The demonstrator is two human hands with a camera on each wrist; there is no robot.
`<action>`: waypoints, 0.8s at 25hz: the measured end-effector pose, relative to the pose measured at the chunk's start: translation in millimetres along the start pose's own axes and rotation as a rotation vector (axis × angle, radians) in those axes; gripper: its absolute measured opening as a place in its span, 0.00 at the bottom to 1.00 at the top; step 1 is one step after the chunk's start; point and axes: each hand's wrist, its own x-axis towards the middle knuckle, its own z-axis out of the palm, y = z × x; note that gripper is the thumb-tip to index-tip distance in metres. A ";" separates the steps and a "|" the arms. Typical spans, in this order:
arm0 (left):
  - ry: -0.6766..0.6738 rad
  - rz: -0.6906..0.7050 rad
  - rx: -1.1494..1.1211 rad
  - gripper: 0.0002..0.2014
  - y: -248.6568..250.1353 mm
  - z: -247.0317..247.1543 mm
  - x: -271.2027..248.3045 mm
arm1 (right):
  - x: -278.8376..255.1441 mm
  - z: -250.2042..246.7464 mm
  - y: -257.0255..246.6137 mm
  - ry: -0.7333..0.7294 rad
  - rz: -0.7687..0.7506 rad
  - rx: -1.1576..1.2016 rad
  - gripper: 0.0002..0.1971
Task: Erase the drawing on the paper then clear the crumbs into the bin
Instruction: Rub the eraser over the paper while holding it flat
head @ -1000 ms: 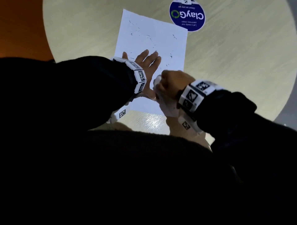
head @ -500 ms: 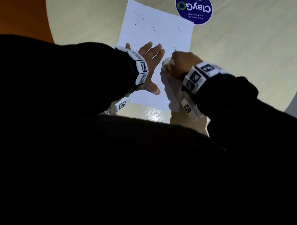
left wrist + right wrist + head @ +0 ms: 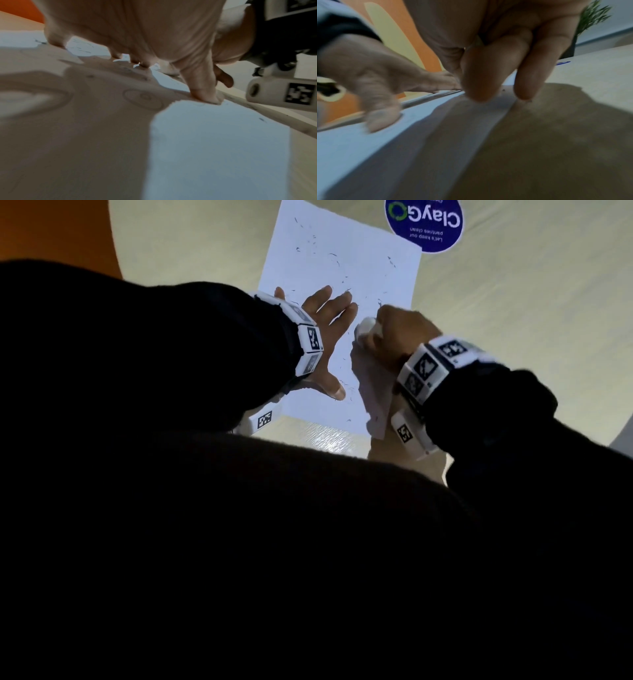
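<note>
Head view dim; lower two thirds near black, dark sleeves underexposed. Paper (image 3: 342,268) brightest patch, upper centre. Small glare spot on tabletop (image 3: 329,440) at centre. Left wrist view: soft focus, broad shadow over left half, edges bent by wide lens. Right wrist view: heavy motion blur on hands, lower right in shadow.

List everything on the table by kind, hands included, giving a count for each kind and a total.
Hands: 2, left hand and right hand
Paper sheets: 1, paper
Tissues: 1, tissue
Round blue stickers: 1, sticker
Total: 5
</note>
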 end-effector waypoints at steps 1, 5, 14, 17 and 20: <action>0.003 -0.003 0.007 0.64 -0.8 -0.1 0.2 | -10.1 7.6 -0.6 0.001 -0.027 -0.031 0.15; -0.024 -0.011 0.033 0.64 0.6 -2.1 0.6 | -18.7 9.2 -2.7 -0.055 -0.047 -0.106 0.16; -0.014 -0.005 0.032 0.66 -0.4 -0.1 1.7 | -22.9 12.3 -2.7 -0.024 -0.014 -0.074 0.13; -0.005 0.003 0.028 0.68 -0.7 1.4 2.4 | 2.7 -4.9 1.7 -0.023 0.037 0.013 0.14; -0.020 -0.012 0.032 0.66 -1.0 -0.6 1.7 | -26.3 14.7 -2.2 -0.056 -0.027 -0.064 0.10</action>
